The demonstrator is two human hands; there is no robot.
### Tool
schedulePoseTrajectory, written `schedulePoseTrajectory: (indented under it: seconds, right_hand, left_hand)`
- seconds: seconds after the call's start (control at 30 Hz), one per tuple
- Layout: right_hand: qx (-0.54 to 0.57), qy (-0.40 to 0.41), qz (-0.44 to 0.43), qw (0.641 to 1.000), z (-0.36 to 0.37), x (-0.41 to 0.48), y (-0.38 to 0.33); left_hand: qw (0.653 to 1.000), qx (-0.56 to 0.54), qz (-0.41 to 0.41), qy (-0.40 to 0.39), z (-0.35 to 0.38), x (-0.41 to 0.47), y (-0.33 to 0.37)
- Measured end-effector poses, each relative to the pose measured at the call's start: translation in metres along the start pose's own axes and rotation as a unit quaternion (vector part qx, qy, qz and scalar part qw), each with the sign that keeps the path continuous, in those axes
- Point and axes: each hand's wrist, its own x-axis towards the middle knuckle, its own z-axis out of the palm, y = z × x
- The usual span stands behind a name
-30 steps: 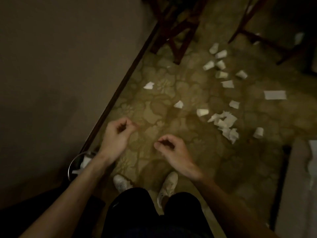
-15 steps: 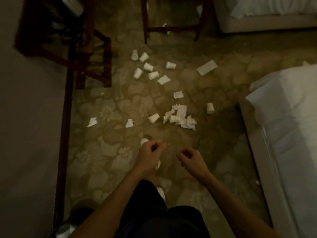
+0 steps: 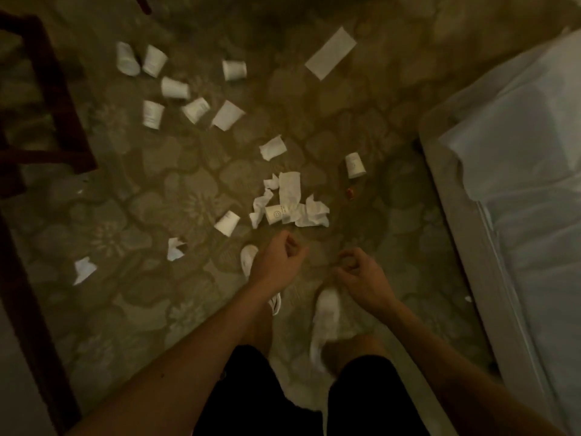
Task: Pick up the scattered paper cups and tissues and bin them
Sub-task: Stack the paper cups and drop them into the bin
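Both hands hang out in front with nothing in them, the left hand (image 3: 276,262) and the right hand (image 3: 364,278) each with fingers loosely curled. That looks like someone walking up to the mess and about to stoop; the blurred white shoe (image 3: 327,313) suggests a step in progress. The likeliest first target is the heap of tissues (image 3: 290,190) at twelve o'clock, just beyond the hands, with a paper cup (image 3: 276,214) lying on its side in it. A second cup (image 3: 227,223) lies at eleven o'clock, a third cup (image 3: 355,165) at one, and a cluster of cups (image 3: 174,88) farther off towards eleven. Two torn tissues (image 3: 174,248) sit at nine. The flower-patterned carpet (image 3: 157,196) is dimly lit. A bed (image 3: 518,184) runs along three o'clock, and dark wooden furniture (image 3: 47,89) stands at ten. No bin shows.
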Motion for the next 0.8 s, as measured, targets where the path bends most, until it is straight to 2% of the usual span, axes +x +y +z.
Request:
schedulePoseTrajectory:
  seconds: [0.2, 0.37, 0.47, 0.53, 0.6, 0.7, 0.8]
  right_hand:
    - [-0.018, -0.028, 0.053, 0.998, -0.008, 0.165, 0.063]
    - [-0.148, -0.076, 0.045, 0.985, -0.022, 0.283, 0.112]
    - [-0.205, -0.093, 0.032, 0.974, -0.029, 0.353, 0.141]
    - [-0.211, -0.107, 0.024, 0.971, -0.027, 0.391, 0.156]
    - [-0.199, -0.119, 0.025, 0.972, -0.021, 0.421, 0.167]
    - [-0.203, -0.115, 0.026, 0.972, -0.008, 0.455, 0.178]
    - [-0.22, -0.12, 0.001, 0.968, 0.002, 0.474, 0.185]
  left_hand:
    - [0.996, 0.058, -0.064, -0.016, 0.08, 0.147, -0.021]
    - [0.995, 0.014, -0.096, 0.024, 0.149, 0.247, -0.05]
    - [0.993, 0.025, -0.112, 0.033, 0.191, 0.302, -0.078]
    - [0.993, 0.044, -0.098, 0.04, 0.213, 0.33, -0.099]
    - [0.993, 0.104, -0.041, 0.039, 0.232, 0.351, -0.118]
    - [0.959, 0.276, 0.064, -0.031, 0.254, 0.376, -0.146]
    - [0.93, 0.348, 0.086, -0.083, 0.265, 0.389, -0.166]
